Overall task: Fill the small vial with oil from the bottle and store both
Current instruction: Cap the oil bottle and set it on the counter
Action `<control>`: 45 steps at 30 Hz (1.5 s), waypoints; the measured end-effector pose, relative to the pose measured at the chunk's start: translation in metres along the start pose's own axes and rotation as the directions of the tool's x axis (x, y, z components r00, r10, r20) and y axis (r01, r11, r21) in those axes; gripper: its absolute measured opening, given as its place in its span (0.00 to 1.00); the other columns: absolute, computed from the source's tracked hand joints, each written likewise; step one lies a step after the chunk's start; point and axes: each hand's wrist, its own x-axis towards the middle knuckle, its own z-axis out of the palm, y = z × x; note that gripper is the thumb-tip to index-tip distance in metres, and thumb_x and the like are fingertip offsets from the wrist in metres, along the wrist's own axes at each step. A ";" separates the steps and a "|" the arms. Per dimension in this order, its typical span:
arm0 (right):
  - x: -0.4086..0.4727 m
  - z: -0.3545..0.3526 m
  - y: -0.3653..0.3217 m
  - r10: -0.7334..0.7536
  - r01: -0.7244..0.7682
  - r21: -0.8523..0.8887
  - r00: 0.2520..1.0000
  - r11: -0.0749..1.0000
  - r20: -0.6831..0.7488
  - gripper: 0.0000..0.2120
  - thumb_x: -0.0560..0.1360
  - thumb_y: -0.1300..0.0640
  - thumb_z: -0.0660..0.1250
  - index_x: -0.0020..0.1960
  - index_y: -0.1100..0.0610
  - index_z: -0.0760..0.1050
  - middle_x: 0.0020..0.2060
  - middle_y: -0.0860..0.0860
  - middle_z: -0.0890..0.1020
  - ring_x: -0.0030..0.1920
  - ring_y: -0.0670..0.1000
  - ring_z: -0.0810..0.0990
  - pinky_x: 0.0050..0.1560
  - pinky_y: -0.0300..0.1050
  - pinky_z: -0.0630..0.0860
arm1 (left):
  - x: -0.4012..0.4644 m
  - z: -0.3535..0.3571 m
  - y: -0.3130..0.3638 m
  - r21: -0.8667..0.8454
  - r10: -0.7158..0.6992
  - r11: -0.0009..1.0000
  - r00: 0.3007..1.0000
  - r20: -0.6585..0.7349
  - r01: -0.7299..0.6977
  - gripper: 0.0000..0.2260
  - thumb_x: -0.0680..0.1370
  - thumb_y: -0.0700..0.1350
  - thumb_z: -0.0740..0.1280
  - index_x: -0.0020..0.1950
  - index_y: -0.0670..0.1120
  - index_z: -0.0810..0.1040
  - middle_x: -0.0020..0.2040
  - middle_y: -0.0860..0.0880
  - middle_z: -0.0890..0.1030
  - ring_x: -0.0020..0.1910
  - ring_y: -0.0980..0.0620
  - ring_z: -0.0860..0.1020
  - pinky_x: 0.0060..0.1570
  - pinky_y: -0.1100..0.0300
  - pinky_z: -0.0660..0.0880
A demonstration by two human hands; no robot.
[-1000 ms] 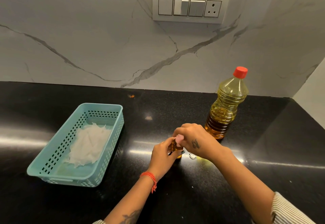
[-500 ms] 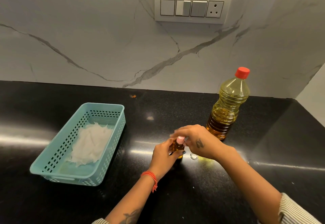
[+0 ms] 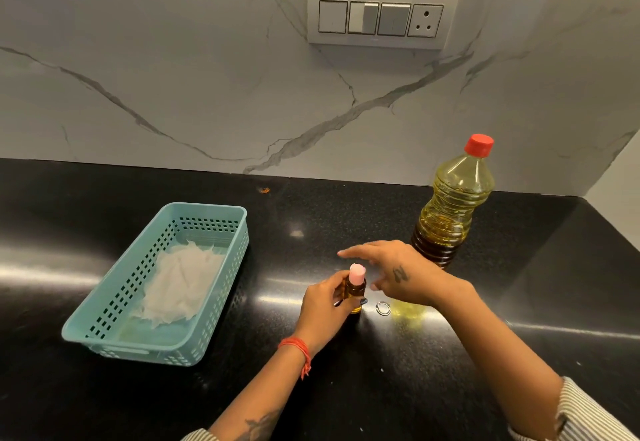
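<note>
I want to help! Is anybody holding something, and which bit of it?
The left hand holds the small amber vial by its body, below the pink cap. The right hand holds nothing.

The person's left hand (image 3: 325,305) has dark-painted fingernails, and a thin red-orange thread bracelet (image 3: 297,350) is tied round the wrist with a loose end hanging below it. A dark tattoo (image 3: 258,423) of branching lines marks the left forearm near the bottom edge, just above a sliver of striped sleeve, and a small dark tattoo (image 3: 400,274) sits on the back of the right hand (image 3: 398,276). The right arm is bare from the wrist up to a sleeve (image 3: 585,413) of pale cloth with fine dark stripes, pushed back towards the elbow.
</note>
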 end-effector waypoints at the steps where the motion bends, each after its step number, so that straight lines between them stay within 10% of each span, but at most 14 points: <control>1: 0.002 0.002 -0.002 -0.039 0.039 0.007 0.999 0.999 -0.012 0.28 0.72 0.68 0.67 0.65 0.45 0.70 0.64 0.50 0.75 0.64 0.50 0.72 0.60 0.47 0.75 | 0.000 0.000 0.000 -0.002 -0.003 1.000 1.000 0.001 0.003 0.18 0.69 0.43 0.74 0.58 0.50 0.76 0.49 0.50 0.83 0.49 0.55 0.81 0.55 0.57 0.77; 6: 0.008 0.009 -0.006 -0.038 0.032 -0.062 0.994 0.998 -0.103 0.10 0.74 0.53 0.67 0.55 0.53 0.77 0.48 0.52 0.81 0.48 0.51 0.79 0.46 0.45 0.77 | 0.000 0.000 0.001 -0.006 0.004 1.000 1.000 0.009 -0.004 0.16 0.69 0.42 0.73 0.55 0.54 0.77 0.46 0.51 0.84 0.47 0.55 0.81 0.52 0.53 0.78; 10: 0.007 0.014 0.000 0.080 -0.084 -0.090 0.996 0.992 -0.045 0.20 0.69 0.39 0.69 0.48 0.55 0.72 0.42 0.52 0.80 0.40 0.50 0.77 0.38 0.45 0.73 | -0.001 -0.001 0.001 0.012 0.023 1.000 1.000 0.015 -0.023 0.15 0.71 0.43 0.71 0.57 0.53 0.77 0.47 0.52 0.83 0.47 0.56 0.81 0.52 0.53 0.78; 19: 0.004 0.008 -0.004 -0.062 0.060 -0.028 0.996 0.998 -0.060 0.24 0.73 0.67 0.64 0.63 0.47 0.73 0.61 0.49 0.77 0.63 0.50 0.73 0.59 0.45 0.74 | 0.000 0.000 0.000 -0.023 -0.013 1.000 1.000 0.013 0.013 0.19 0.69 0.43 0.74 0.58 0.52 0.77 0.48 0.52 0.83 0.49 0.57 0.81 0.55 0.55 0.77; 23: 0.007 0.018 -0.002 -0.030 0.019 -0.065 0.985 0.998 -0.167 0.11 0.73 0.50 0.67 0.53 0.52 0.77 0.48 0.52 0.81 0.49 0.52 0.78 0.46 0.45 0.75 | 0.000 -0.001 0.002 -0.019 -0.001 1.000 1.000 0.024 0.001 0.17 0.70 0.41 0.72 0.53 0.58 0.76 0.46 0.52 0.83 0.48 0.56 0.81 0.53 0.53 0.78; 27: 0.003 0.015 0.003 0.066 -0.084 -0.124 0.988 0.989 -0.139 0.22 0.69 0.36 0.65 0.46 0.55 0.77 0.39 0.52 0.82 0.39 0.50 0.79 0.37 0.47 0.74 | -0.002 -0.001 0.000 -0.022 0.001 1.000 1.000 0.023 -0.001 0.16 0.70 0.43 0.72 0.55 0.56 0.77 0.47 0.52 0.83 0.48 0.56 0.81 0.53 0.52 0.78; 34: 0.002 0.014 -0.001 -0.071 0.063 -0.107 0.995 0.992 -0.073 0.24 0.74 0.61 0.66 0.67 0.47 0.68 0.59 0.51 0.76 0.58 0.53 0.75 0.54 0.47 0.75 | 0.000 0.000 0.001 -0.025 -0.012 1.000 1.000 0.017 0.012 0.17 0.70 0.42 0.73 0.56 0.52 0.77 0.48 0.51 0.83 0.50 0.57 0.81 0.56 0.55 0.77; 39: 0.005 0.021 -0.003 -0.079 0.057 -0.126 0.980 0.990 -0.181 0.11 0.77 0.52 0.61 0.58 0.53 0.73 0.52 0.52 0.77 0.51 0.52 0.76 0.47 0.43 0.73 | -0.001 -0.002 0.003 -0.023 -0.009 1.000 1.000 0.022 0.009 0.15 0.70 0.42 0.72 0.53 0.56 0.77 0.47 0.52 0.83 0.48 0.57 0.81 0.54 0.53 0.78; 45: 0.001 0.017 0.001 -0.061 0.039 -0.135 0.986 0.990 -0.157 0.20 0.75 0.42 0.61 0.62 0.53 0.67 0.52 0.51 0.78 0.51 0.51 0.75 0.48 0.44 0.72 | -0.002 -0.002 0.005 -0.053 -0.008 0.999 1.000 0.027 0.010 0.17 0.69 0.43 0.72 0.51 0.62 0.76 0.47 0.53 0.84 0.48 0.57 0.81 0.54 0.52 0.78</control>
